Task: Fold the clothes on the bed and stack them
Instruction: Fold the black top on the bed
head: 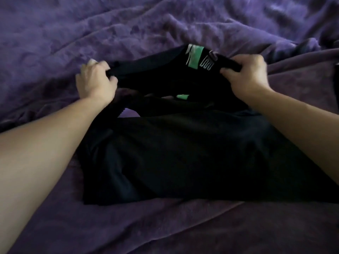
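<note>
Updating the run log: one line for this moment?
fold | left hand, right hand grip far edge of black garment | purple blanket

**A bedroom at home**

The setting is a bedroom in a home. A bed fills the whole view, covered by a soft, rumpled purple blanket (165,24) with a plush, fleecy surface. A black garment (183,153) with a green printed patch lies spread on it. The lighting is dim, as indoors.

a rumpled purple plush blanket (128,30) fills the dim view.
</note>
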A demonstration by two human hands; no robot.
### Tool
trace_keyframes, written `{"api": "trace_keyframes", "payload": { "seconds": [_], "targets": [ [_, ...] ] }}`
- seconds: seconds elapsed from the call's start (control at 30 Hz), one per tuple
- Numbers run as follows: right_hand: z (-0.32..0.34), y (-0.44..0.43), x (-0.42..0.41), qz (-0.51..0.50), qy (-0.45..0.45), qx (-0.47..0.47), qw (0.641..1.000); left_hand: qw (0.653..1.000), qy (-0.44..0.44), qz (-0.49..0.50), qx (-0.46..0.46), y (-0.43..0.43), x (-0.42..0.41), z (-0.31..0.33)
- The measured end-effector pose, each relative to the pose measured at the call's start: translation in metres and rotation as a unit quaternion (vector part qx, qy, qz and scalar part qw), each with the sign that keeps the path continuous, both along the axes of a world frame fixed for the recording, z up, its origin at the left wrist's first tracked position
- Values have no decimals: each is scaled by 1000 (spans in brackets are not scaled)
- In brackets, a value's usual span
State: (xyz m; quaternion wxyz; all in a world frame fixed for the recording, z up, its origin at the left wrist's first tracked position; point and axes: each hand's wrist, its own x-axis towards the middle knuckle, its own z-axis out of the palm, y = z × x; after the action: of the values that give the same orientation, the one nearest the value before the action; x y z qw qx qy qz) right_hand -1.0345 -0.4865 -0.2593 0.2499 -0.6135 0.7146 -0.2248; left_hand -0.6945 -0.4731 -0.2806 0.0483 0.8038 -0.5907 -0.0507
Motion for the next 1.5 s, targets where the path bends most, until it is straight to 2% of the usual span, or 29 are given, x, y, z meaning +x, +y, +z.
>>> {"api": "trace_keyframes", "payload": {
  "seconds": [0.1, 0.2, 0.3, 0.4, 0.5, 0.57, 0.63, 0.73, 0.8, 0.87, 0.97, 1.0, 1.07, 1.13, 1.2, 1.27, 1.37, 1.43, 1.5],
  "targets": [
    [43, 36, -15, 71, -4, -163, 984, 993, 51, -23, -103, 36, 24, 34],
    [67, 97, -37, 201, 33, -190, 960, 988, 55, -87, -119, 98, 42, 59],
    [62, 157, -54, 295, 130, -155, 934, 986, 10, -152, -68, 166, 48, 59],
    [33, 204, -62, 354, 200, -86, 910, 981, -37, -185, 52, 227, 46, 35],
    [3, 233, -61, 375, 259, 49, 889, 961, -88, -164, 203, 256, 40, 9],
    [-3, 238, -57, 375, 271, 116, 879, 952, -95, -136, 258, 257, 38, 8],
    [7, 230, -49, 357, 239, 123, 894, 964, -72, -124, 222, 252, 36, 19],
    [26, 210, -49, 290, 193, 13, 937, 986, -35, -157, 48, 240, 20, 40],
    [32, 201, -58, 207, 196, -47, 957, 973, -35, -230, -6, 235, -1, 44],
    [36, 198, -79, 88, 218, -35, 971, 951, -39, -305, 27, 234, -27, 31],
    [35, 194, -127, -97, 227, 146, 958, 933, -50, -315, 164, 233, -54, 4],
    [35, 195, -144, -151, 194, 212, 946, 932, -50, -297, 201, 231, -62, -3],
    [36, 196, -168, -237, 61, 276, 929, 947, -30, -264, 179, 224, -83, -7],
    [39, 199, -179, -251, -32, 307, 917, 957, 6, -280, 71, 215, -113, 1],
    [46, 202, -184, -240, -105, 337, 904, 931, 50, -362, -19, 208, -152, 10],
    [64, 205, -177, -231, -185, 337, 894, 897, 65, -437, 10, 201, -187, 20],
    [105, 205, -154, -168, -222, 263, 924, 888, 94, -417, 167, 187, -202, 14],
    [135, 203, -123, -92, -257, 219, 937, 885, 199, -361, 218, 178, -197, 13],
    [153, 200, -83, -21, -284, 193, 939, 886, 353, -247, 170, 175, -184, 23]
  ]
}}
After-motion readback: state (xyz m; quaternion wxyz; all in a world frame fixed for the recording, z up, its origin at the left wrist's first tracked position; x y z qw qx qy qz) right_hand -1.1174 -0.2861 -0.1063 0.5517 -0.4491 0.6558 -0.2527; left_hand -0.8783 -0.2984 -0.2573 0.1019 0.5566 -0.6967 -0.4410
